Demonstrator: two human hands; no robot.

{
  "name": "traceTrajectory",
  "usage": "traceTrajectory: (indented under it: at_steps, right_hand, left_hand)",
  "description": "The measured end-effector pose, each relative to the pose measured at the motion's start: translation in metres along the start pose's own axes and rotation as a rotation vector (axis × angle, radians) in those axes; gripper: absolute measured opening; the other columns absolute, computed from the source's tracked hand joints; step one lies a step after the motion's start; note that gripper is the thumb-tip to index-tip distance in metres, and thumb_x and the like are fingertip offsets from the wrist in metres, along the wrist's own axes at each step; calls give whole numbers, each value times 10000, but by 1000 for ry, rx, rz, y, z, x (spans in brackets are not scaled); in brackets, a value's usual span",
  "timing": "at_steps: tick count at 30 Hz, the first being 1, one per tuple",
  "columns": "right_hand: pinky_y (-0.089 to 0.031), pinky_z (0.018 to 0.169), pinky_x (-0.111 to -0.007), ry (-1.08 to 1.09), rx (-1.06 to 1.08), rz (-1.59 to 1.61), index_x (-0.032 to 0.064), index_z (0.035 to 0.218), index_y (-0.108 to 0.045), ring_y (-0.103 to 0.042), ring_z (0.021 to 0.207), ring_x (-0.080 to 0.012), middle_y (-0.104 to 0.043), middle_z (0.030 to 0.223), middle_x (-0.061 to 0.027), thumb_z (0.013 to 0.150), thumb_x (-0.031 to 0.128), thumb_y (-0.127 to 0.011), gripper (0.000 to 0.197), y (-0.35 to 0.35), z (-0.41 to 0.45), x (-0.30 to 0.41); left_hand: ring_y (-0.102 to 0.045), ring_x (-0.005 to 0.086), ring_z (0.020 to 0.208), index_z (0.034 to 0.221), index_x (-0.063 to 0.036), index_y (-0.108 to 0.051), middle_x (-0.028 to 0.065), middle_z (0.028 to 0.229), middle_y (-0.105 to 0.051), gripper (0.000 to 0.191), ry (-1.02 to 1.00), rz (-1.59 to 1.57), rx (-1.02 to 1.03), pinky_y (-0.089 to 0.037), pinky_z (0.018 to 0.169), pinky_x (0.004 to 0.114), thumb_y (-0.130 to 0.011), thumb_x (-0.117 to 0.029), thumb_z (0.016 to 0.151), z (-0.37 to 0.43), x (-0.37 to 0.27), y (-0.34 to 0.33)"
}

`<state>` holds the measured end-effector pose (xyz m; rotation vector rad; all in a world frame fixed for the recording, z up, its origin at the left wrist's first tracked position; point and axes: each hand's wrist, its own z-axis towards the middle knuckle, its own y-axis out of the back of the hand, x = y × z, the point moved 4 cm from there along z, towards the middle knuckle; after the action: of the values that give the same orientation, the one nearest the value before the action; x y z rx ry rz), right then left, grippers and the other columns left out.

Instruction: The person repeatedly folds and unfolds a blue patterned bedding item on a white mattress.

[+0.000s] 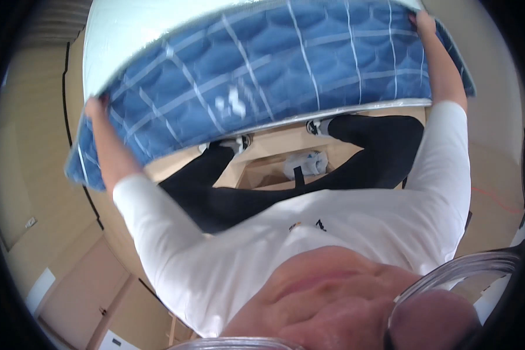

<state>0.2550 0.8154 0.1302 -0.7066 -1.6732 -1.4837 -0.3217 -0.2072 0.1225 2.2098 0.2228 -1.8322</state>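
A blue quilted mattress pad (262, 65) with white grid lines stretches between my two hands and hangs down in front of a mattress (131, 26) that looks covered in shiny plastic. My left hand (95, 108) grips the pad's upper edge near one corner. On the other side, my right hand (424, 22) has hold of the same edge, close to the far corner. Both arms are spread wide. The pad's lower corners hang loose outside my hands. Folds of the pad partly hide the fingers of each hand.
Below the mattress edge is a wooden bed base (271, 140), with my shoes on it. An open compartment in the base holds a clear plastic bag (308, 164). A pinkish door (85, 297) stands at the lower left. A red cord (494, 199) lies at the right.
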Motion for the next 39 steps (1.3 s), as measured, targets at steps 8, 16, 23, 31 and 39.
traceTrajectory:
  at_steps: [8, 16, 23, 31, 39]
  right_hand:
    - [-414, 1110, -553, 910, 191, -622, 59, 1501, -473, -537, 1307, -451, -562, 1437, -245, 970, 433, -549, 654, -208, -294, -3]
    - [-182, 1221, -630, 935, 297, -631, 156, 1556, -452, -290, 1518, -426, -349, 1634, -198, 993, 406, -526, 620, -223, -464, -42]
    - [-141, 1223, -633, 830, 172, -686, 37, 1565, -402, -261, 1522, -458, -324, 1632, -259, 1000, 420, -510, 690, -235, -510, -39]
    - [-163, 1218, -626, 823, 71, -794, 49, 1570, -384, -284, 1511, -447, -345, 1625, -235, 1005, 405, -499, 677, -236, -509, -41]
    - [-165, 1212, -629, 852, 77, -778, 55, 1556, -393, -284, 1508, -432, -348, 1620, -219, 1000, 413, -496, 670, -230, -517, -50]
  left_hand:
    - [-424, 402, 1447, 1482, -143, -534, 224, 1532, -485, 681, -502, 1324, 526, -338, 1187, 524, -453, -621, 1003, -135, 145, -97]
    - [-165, 418, 1568, 1645, -311, -258, 140, 1723, -162, 768, -405, 1497, 426, -184, 1222, 648, -426, -682, 994, -138, 200, 86]
    - [-168, 432, 1554, 1569, -281, -418, 141, 1672, -293, 668, -39, 1264, -99, -154, 1182, 734, -417, -617, 993, -68, 235, 170]
    - [-670, 276, 918, 1152, 136, -665, 213, 1065, -701, 913, 450, 328, -383, -543, 797, 363, -764, -700, 799, 8, 265, 272]
    - [-676, 290, 1094, 1229, 89, -628, 206, 1229, -695, 394, -509, 262, -348, -528, 972, 390, -680, -167, 933, -19, 116, 213]
